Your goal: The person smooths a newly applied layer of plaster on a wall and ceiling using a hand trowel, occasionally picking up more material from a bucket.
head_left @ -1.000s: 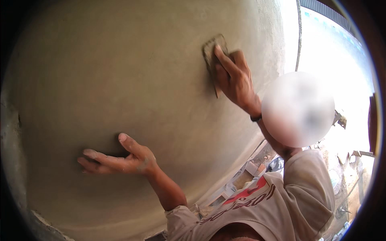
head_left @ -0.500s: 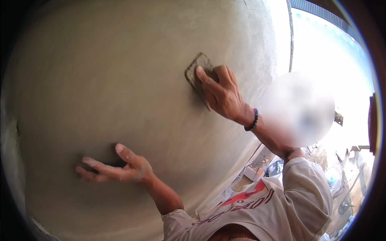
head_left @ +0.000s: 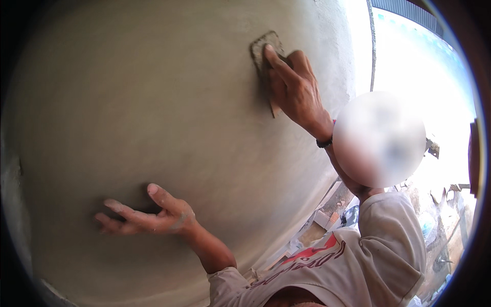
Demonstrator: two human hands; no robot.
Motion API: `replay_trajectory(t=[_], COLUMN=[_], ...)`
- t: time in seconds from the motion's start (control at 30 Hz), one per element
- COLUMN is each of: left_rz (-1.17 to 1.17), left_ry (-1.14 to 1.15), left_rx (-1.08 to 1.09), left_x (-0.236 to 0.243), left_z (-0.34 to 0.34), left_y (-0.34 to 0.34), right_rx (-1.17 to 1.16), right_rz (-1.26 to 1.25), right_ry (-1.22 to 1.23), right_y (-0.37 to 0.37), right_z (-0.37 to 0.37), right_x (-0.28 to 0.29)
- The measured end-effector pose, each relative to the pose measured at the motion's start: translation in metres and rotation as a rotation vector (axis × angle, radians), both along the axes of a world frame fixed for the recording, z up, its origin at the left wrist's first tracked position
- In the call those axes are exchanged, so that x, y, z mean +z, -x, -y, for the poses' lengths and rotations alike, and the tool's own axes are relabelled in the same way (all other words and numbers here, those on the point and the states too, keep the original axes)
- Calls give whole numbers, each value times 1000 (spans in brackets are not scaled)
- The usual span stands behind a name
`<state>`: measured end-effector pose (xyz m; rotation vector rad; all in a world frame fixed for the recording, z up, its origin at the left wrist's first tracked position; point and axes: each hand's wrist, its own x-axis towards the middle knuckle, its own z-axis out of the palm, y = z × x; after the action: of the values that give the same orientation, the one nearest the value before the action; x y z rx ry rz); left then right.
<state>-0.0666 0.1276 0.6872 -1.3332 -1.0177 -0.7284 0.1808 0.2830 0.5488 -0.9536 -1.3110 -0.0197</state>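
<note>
A grey-plastered wall (head_left: 153, 112) fills most of the view, its surface smooth and damp-looking. Against its upper right part lies a plastering float (head_left: 259, 50), a flat rectangular tool crusted with mortar. My right hand (head_left: 299, 94) is closed around the float's handle, with one finger stretched along its back; the palm side and most of the handle are hidden. Lower left, my left hand (head_left: 151, 214) is held close to the wall with fingers and thumb spread and nothing in it. Grey plaster smears its wrist. Whether its fingertips touch the wall cannot be told.
At the right the wall ends at a bright outdoor area. Rubble and bits of brick (head_left: 332, 220) lie on the ground below, near a clear plastic bag (head_left: 428, 225). A corrugated sheet (head_left: 409, 20) shows at the top right. A blurred disc covers part of the right arm.
My right hand has slid the float up and slightly right along the wall. My left hand has stayed nearly in place.
</note>
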Motion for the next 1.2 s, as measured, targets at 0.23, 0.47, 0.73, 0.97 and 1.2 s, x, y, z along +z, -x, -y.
replay_trajectory(t=[0.23, 0.47, 0.73, 0.97, 1.2], left_rz=[22, -19, 26, 42, 27], left_ry=[-10, 24, -12, 2, 13], left_rx=[-41, -7, 36, 17, -27], left_x=[-5, -5, -3, -5, -4], left_z=[-3, -5, -3, -9, -2], left_y=[5, -6, -6, -8, 1], right_rx=[56, 84, 141, 134, -8], right_rz=[93, -2, 55, -109, 52], right_ry=[-97, -1, -66, 56, -152], right_y=[22, 18, 32, 18, -13], right_z=[15, 18, 40, 14, -26], right_x=[5, -30, -9, -29, 68])
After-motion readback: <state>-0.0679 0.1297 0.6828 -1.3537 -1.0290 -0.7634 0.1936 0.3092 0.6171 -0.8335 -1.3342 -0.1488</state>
